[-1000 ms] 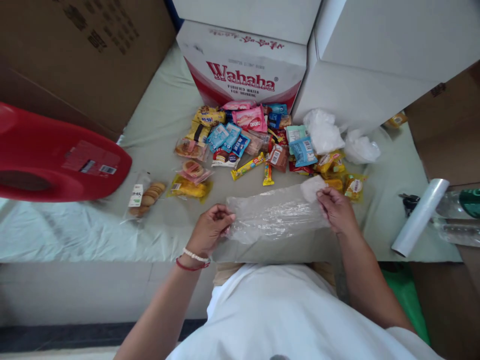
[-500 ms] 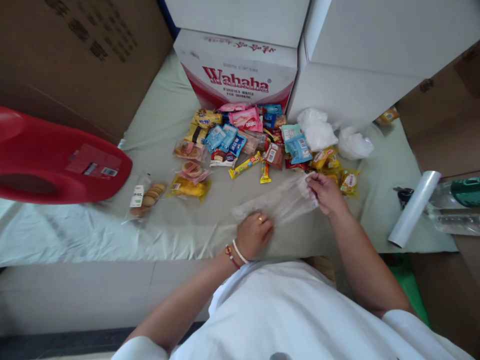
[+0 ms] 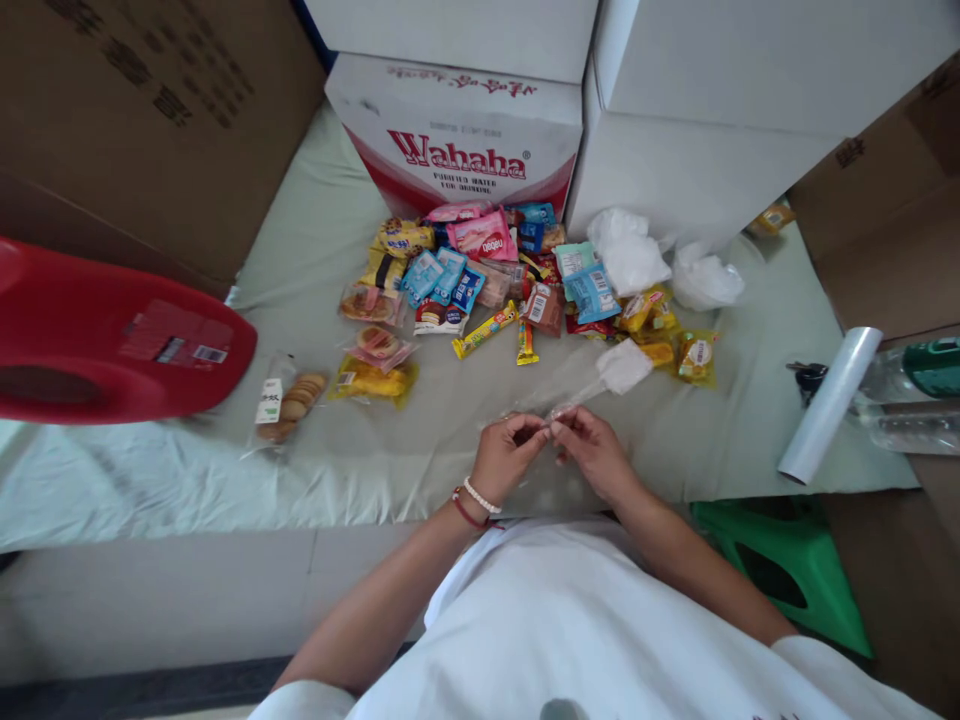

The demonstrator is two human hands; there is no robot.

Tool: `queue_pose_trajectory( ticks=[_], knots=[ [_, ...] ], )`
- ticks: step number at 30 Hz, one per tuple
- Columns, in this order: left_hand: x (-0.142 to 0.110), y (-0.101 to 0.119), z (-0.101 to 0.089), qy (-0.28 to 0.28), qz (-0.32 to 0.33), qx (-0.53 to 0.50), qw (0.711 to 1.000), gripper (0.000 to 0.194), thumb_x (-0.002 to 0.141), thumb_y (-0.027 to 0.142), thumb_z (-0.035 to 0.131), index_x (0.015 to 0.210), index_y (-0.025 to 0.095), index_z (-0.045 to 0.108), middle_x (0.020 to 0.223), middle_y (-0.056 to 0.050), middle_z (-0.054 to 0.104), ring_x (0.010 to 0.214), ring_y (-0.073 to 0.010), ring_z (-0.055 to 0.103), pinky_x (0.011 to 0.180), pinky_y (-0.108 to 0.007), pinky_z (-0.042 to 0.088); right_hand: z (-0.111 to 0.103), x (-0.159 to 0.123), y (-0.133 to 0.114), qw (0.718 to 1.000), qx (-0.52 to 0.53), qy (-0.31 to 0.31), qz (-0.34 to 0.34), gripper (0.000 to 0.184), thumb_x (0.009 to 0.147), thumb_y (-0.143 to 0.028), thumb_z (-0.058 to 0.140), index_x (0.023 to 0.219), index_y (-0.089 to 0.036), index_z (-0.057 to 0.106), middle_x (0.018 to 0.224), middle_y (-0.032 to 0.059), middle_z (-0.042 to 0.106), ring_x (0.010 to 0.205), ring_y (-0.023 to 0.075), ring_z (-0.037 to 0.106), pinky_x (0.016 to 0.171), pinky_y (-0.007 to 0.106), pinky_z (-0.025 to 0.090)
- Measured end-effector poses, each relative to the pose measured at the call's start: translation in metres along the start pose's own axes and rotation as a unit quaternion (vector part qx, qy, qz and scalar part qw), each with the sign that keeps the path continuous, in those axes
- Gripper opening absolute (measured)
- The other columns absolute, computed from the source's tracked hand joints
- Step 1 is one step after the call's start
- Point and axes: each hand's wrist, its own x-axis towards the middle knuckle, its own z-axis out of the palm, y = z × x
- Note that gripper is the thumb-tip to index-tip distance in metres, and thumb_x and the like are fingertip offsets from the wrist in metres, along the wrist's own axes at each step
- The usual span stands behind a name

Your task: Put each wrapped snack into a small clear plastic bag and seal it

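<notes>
A clear plastic bag [image 3: 592,385] lies on the pale green cloth [image 3: 375,470] in front of me, its white label end toward the snacks. My left hand [image 3: 510,455] and my right hand [image 3: 592,450] meet at the bag's near edge. Both pinch the plastic with their fingertips, almost touching each other. A heap of small wrapped snacks [image 3: 510,285] lies just beyond the bag. A red and a white bracelet circle my left wrist.
A Wahaha carton [image 3: 457,140] and white boxes [image 3: 712,110] stand behind the snacks, brown cartons at both sides. A red plastic stool [image 3: 105,345] lies at left beside a cookie pack [image 3: 289,400]. A roll of film [image 3: 829,405], bottles and a green stool [image 3: 787,570] are at right.
The bag, held spread out between both hands a second ago, now lies on the cloth. My right hand came in from the bag's far end to meet my left at its near edge.
</notes>
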Motion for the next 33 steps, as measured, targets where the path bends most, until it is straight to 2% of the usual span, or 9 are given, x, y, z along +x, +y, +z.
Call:
queue_pose_trajectory(
  ticks=[6,12,15,18,22,26,28,31,33],
  knots=[
    [0.001,0.005,-0.007,-0.018,-0.119,-0.155,0.981,0.045,0.068,0.058,0.085,0.079,0.016,0.075,0.074,-0.005,0.074,0.063,-0.0143,0.065,0.06,-0.025,0.049,-0.007,0.027,-0.016,0.999,0.038,0.031,-0.006,0.044,0.068,-0.058,0.08,0.081,-0.021,0.059,0.067,-0.0043,0.055,0.055,0.0095,0.045,0.043,0.021,0.037],
    [0.003,0.001,-0.01,-0.02,-0.155,-0.199,0.967,0.052,0.063,0.061,0.088,0.083,0.015,0.074,0.082,-0.007,0.077,0.075,-0.0185,0.073,0.069,-0.031,0.06,-0.012,0.001,-0.02,0.997,-0.069,-0.031,0.015,0.047,0.081,-0.068,0.068,0.081,-0.022,0.058,0.065,-0.0041,0.054,0.05,0.0095,0.044,0.041,0.022,0.036],
    [0.004,-0.002,-0.007,-0.014,-0.152,-0.191,0.97,0.048,0.065,0.058,0.088,0.08,0.016,0.071,0.082,-0.006,0.077,0.076,-0.0176,0.073,0.076,-0.034,0.06,-0.007,-0.01,-0.013,0.994,-0.093,-0.056,0.025,0.046,0.08,-0.066,0.071,0.087,-0.022,0.062,0.069,-0.0033,0.057,0.051,0.0097,0.045,0.041,0.022,0.037],
    [0.002,-0.001,-0.008,-0.033,-0.111,-0.165,0.979,0.044,0.07,0.054,0.086,0.08,0.017,0.065,0.093,-0.009,0.078,0.086,-0.0191,0.073,0.086,-0.037,0.058,-0.006,-0.011,-0.009,0.997,-0.046,-0.041,0.051,0.046,0.075,-0.064,0.075,0.085,-0.022,0.061,0.067,-0.0039,0.057,0.048,0.0084,0.041,0.038,0.021,0.032],
    [-0.009,0.007,-0.017,-0.118,0.058,-0.063,0.989,0.041,0.078,0.048,0.083,0.08,0.021,0.051,0.126,-0.016,0.071,0.118,-0.026,0.067,0.104,-0.045,0.05,-0.008,-0.006,-0.015,0.997,0.004,0.0,0.077,0.045,0.069,-0.059,0.08,0.078,-0.021,0.058,0.062,-0.0052,0.056,0.045,0.0062,0.037,0.036,0.019,0.024],
    [-0.021,0.009,-0.027,-0.174,0.179,0.095,0.964,0.057,0.059,0.046,0.096,0.087,0.023,0.052,0.145,-0.02,0.057,0.136,-0.0335,0.053,0.113,-0.052,0.043,-0.006,-0.002,-0.025,0.996,0.039,0.0,0.082,0.045,0.066,-0.055,0.082,0.076,-0.02,0.056,0.061,-0.0052,0.057,0.043,0.0049,0.038,0.035,0.018,0.023],
    [-0.024,0.007,-0.027,-0.154,0.194,0.126,0.961,0.051,0.064,0.045,0.093,0.092,0.022,0.056,0.146,-0.021,0.054,0.139,-0.033,0.051,0.114,-0.052,0.042,-0.005,0.001,-0.028,0.996,0.048,0.0,0.08,0.045,0.065,-0.055,0.083,0.076,-0.02,0.056,0.061,-0.005,0.058,0.043,0.0049,0.038,0.035,0.018,0.024],
    [-0.026,0.004,-0.026,-0.126,0.181,0.101,0.97,0.024,0.086,0.042,0.075,0.087,0.021,0.064,0.137,-0.018,0.062,0.131,-0.028,0.058,0.111,-0.046,0.045,-0.006,0.003,-0.026,0.995,0.059,0.003,0.082,0.048,0.063,-0.055,0.086,0.076,-0.02,0.057,0.06,-0.0053,0.058,0.043,0.0047,0.039,0.035,0.017,0.025],
    [-0.025,0.003,-0.025,-0.122,0.145,0.049,0.981,0.027,0.092,0.044,0.067,0.081,0.02,0.067,0.125,-0.015,0.07,0.122,-0.0257,0.065,0.108,-0.042,0.047,-0.009,0.002,-0.023,0.995,0.063,0.002,0.081,0.05,0.063,-0.057,0.087,0.077,-0.02,0.057,0.061,-0.0053,0.058,0.044,0.0046,0.039,0.035,0.017,0.026]
  ],
)
